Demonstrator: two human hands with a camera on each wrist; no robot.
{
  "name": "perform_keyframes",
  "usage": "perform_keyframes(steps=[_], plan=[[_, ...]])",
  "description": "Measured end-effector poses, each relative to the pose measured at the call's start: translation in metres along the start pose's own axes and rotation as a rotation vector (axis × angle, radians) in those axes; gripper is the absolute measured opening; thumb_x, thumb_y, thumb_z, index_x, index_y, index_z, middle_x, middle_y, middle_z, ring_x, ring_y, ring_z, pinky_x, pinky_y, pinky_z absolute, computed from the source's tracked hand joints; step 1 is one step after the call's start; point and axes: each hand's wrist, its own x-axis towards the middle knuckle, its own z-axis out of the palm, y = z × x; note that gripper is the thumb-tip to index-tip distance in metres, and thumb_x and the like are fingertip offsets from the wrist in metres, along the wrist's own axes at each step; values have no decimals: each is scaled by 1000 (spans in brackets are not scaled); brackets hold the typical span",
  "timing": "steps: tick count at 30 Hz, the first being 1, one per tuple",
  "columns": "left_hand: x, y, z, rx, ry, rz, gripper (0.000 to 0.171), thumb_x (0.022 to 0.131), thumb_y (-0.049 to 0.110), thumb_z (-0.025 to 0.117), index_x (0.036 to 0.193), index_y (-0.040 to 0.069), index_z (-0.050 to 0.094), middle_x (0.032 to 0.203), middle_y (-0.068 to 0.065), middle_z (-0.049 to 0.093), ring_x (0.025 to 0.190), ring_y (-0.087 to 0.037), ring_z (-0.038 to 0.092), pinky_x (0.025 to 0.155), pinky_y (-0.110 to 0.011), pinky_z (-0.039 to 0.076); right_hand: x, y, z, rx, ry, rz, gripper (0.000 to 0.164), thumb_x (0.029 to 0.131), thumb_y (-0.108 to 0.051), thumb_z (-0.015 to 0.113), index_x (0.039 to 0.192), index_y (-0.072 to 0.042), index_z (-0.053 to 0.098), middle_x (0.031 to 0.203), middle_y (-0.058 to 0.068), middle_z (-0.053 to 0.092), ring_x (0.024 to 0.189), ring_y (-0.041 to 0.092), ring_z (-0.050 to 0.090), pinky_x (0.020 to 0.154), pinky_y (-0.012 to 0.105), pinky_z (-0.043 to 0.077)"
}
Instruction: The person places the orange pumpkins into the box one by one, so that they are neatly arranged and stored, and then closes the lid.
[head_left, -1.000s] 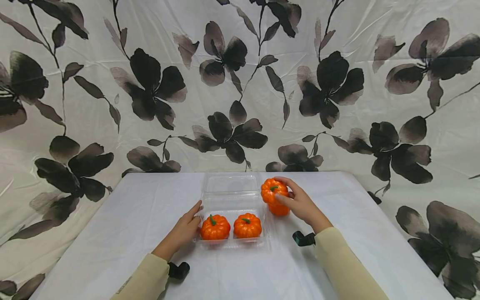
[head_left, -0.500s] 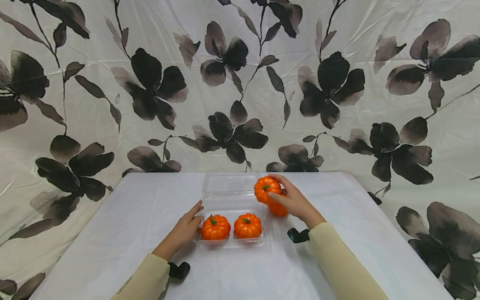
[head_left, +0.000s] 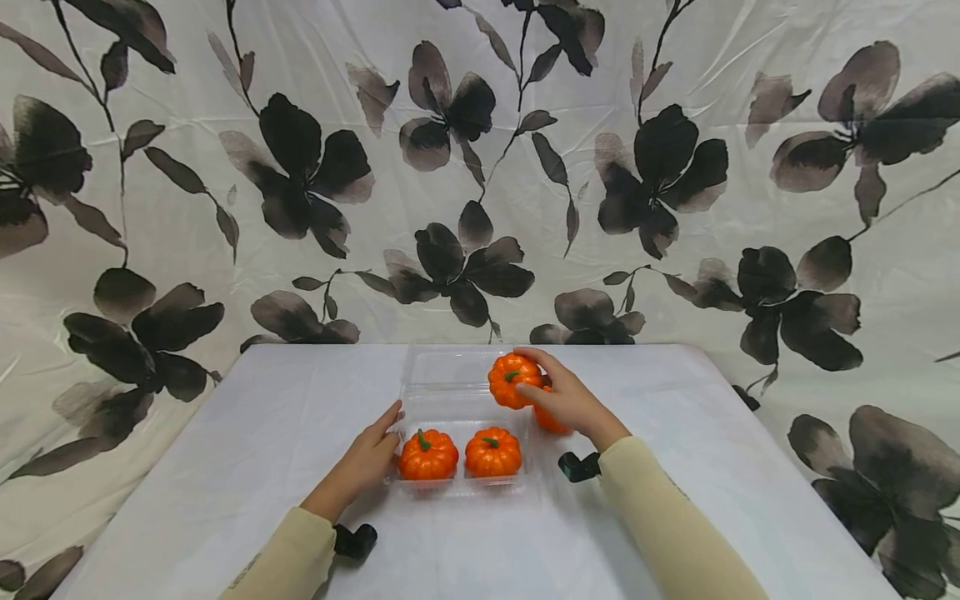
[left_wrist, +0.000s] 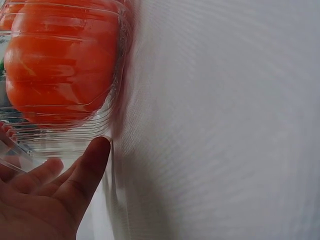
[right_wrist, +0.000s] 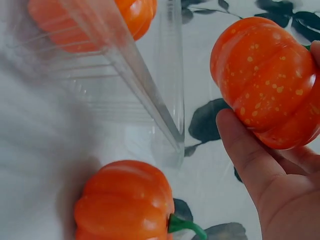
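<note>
My right hand (head_left: 566, 402) grips an orange toy pumpkin (head_left: 504, 385) with a green stem, above the back right part of a clear plastic container (head_left: 442, 410). In the right wrist view the held pumpkin (right_wrist: 270, 82) shows yellow specks, with fingers curled under it. Two more pumpkins, a left one (head_left: 428, 458) and a right one (head_left: 493, 455), sit side by side in the container's front compartments. Another pumpkin (head_left: 550, 420) rests on the table to the right, partly hidden behind my right hand. My left hand (head_left: 363, 467) touches the container's left side, fingers fairly straight.
The container's clear lid (head_left: 450, 367) lies folded back toward the far table edge. White cloth covers the table (head_left: 225, 500). Behind it hangs a floral curtain (head_left: 480, 167). A black wrist camera sits at each sleeve cuff.
My right hand has carried the held pumpkin leftward, from over the loose pumpkin to over the container's back right. My left hand and the two pumpkins inside have stayed in place.
</note>
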Motion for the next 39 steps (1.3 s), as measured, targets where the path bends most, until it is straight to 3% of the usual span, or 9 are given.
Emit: perform_keyframes(steps=[12,26,39], plan=[[-1,0,0,-11,-8,2,59,98,17,36,155,13,21,153,-15,39,101,-24,59,104,-54,44,5,-8,10,-76,-11,-40,55,94,-30,61,145,-33,41,147,2,42,123,30,51,103,48,46],[-3,2,-3,-10,-1,10,59,98,17,36,155,12,21,153,-16,40,107,-26,58,105,-55,42,12,-24,21,-126,-45,-61,51,94,-33,60,140,-45,42,141,-8,46,115,18,52,98,41,47],[-3,4,-3,-8,-4,15,59,99,16,36,155,12,20,153,-17,39,107,-26,59,103,-53,45,22,-36,33,-63,-132,-54,52,92,-23,62,141,-34,46,135,-7,51,117,17,52,97,38,49]])
